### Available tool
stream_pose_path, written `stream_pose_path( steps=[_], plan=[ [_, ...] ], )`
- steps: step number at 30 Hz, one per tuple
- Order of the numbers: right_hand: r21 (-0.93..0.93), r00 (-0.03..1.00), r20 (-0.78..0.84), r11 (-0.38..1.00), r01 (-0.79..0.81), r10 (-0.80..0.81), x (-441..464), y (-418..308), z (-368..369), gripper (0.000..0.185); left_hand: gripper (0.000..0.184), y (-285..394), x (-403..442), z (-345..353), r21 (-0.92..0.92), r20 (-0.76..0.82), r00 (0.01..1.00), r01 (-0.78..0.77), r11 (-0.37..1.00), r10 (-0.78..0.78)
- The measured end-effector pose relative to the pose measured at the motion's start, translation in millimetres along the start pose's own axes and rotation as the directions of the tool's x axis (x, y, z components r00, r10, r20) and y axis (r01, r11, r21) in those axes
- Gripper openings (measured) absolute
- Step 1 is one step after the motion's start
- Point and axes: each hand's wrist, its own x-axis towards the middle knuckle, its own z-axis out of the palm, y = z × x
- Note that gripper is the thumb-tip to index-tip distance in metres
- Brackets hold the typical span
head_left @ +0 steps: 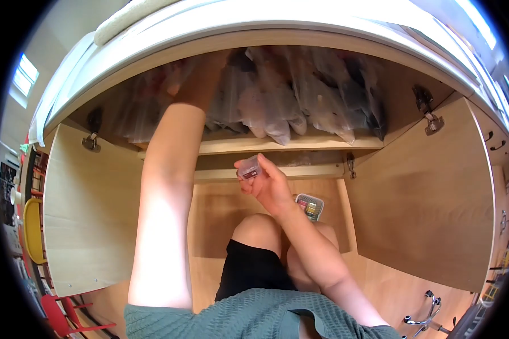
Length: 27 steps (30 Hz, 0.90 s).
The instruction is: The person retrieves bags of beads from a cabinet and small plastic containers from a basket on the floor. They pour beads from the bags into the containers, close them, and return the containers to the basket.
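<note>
My right hand (271, 189) holds a small clear plastic box (249, 168) with a dark label, below the cabinet shelf and above my knees. My left arm reaches up into the shadowed cabinet, where my left hand (218, 62) is near the hanging clear plastic bags (271, 104); its fingers are hidden. Several of these bags hang side by side across the cabinet, with contents too blurred to name. Beyond my right forearm, a small white basket (319, 202) holds small coloured items.
Open wooden doors flank me, the left door (90, 209) and the right door (430, 198). The shelf edge (300, 144) runs below the bags. A red chair (54, 313) and a yellow chair (33, 230) stand at the left; a chair base (427, 316) is at lower right.
</note>
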Motion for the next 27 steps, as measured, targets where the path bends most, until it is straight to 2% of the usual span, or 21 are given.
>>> stream_pose_path(
  steps=[3, 6, 9, 10, 11, 12, 14, 15, 16, 19, 21, 22, 25, 27],
  plan=[
    [0.006, 1.0, -0.007, 1.0, 0.004, -0.004, -1.5, -0.5, 1.3, 0.053, 0.042, -10.5, -6.5, -22.0, -0.243, -0.111, 0.993, 0.01, 0.97, -0.038],
    [0.026, 1.0, 0.001, 0.999, 0.022, -0.022, -2.1, -1.2, 4.9, 0.054, 0.04, -18.5, -19.0, -49.0, -0.518, -0.192, 0.979, -0.045, 0.854, -0.065],
    [0.025, 0.998, 0.036, 0.999, 0.043, -0.044, -2.4, -2.6, 4.6, 0.054, 0.038, -25.0, -32.9, -76.4, -0.674, -0.251, 0.966, -0.131, 0.728, -0.059],
    [0.03, 0.998, 0.043, 0.999, 0.045, -0.046, -2.2, -2.1, 3.6, 0.053, 0.038, -27.7, -38.4, -85.0, -0.806, -0.178, 0.976, -0.074, 0.588, -0.122],
    [0.036, 0.998, 0.053, 0.998, 0.043, -0.045, -1.7, -0.9, 2.8, 0.053, 0.037, -31.5, -47.1, -93.8, -0.93, -0.091, 0.976, -0.012, 0.368, -0.198],
    [0.037, 0.995, 0.064, 0.997, 0.072, -0.074, -0.4, -0.6, 1.4, 0.052, 0.034, -33.9, -51.9, -101.5, -0.951, 0.165, 0.933, 0.065, -0.301, -0.319],
    [0.036, 0.989, 0.084, 0.992, 0.123, -0.126, 2.5, -1.2, -4.1, 0.051, 0.031, -22.8, -81.1, -121.2, -0.956, 0.228, 0.884, 0.123, -0.267, -0.408],
    [0.048, 0.984, 0.042, 0.984, 0.171, -0.173, 5.0, -2.1, -7.0, 0.051, 0.031, -5.8, -102.3, -130.6, -0.955, 0.258, 0.853, 0.153, -0.255, -0.454],
    [0.054, 0.976, 0.0, 0.975, 0.217, -0.217, 2.3, -6.6, -3.8, 0.051, 0.031, 12.6, -124.4, -138.3, -0.951, 0.259, 0.812, 0.12, -0.285, -0.524],
    [0.083, 0.937, -0.095, 0.936, 0.343, -0.335, -6.5, -19.1, -10.7, 0.049, 0.029, 38.5, -199.7, -157.0, -0.944, 0.311, 0.724, 0.313, -0.108, -0.616],
    [0.148, 0.938, 0.016, 0.929, 0.339, -0.345, -12.6, -31.9, -34.5, 0.047, 0.028, 61.6, -250.3, -169.2, -0.881, 0.471, 0.809, 0.409, -0.238, -0.351],
    [0.082, 0.927, -0.009, 0.924, 0.374, -0.375, -36.4, -29.8, -38.9, 0.046, 0.028, 91.4, -286.1, -171.7, -0.86, 0.51, 0.818, 0.497, -0.12, -0.266],
    [-0.137, 0.882, -0.011, 0.875, 0.465, -0.47, -98.1, -36.3, -25.5, 0.05, 0.022, 126.6, -328.5, -168.5, -0.781, 0.599, 0.742, 0.624, -0.014, -0.302],
    [-0.226, 0.878, -0.04, 0.86, 0.457, -0.477, -136.6, -31.5, -31.3, 0.053, 0.018, 138.6, -352.6, -157.2, -0.759, 0.633, 0.734, 0.652, -0.009, -0.245]
  ],
)
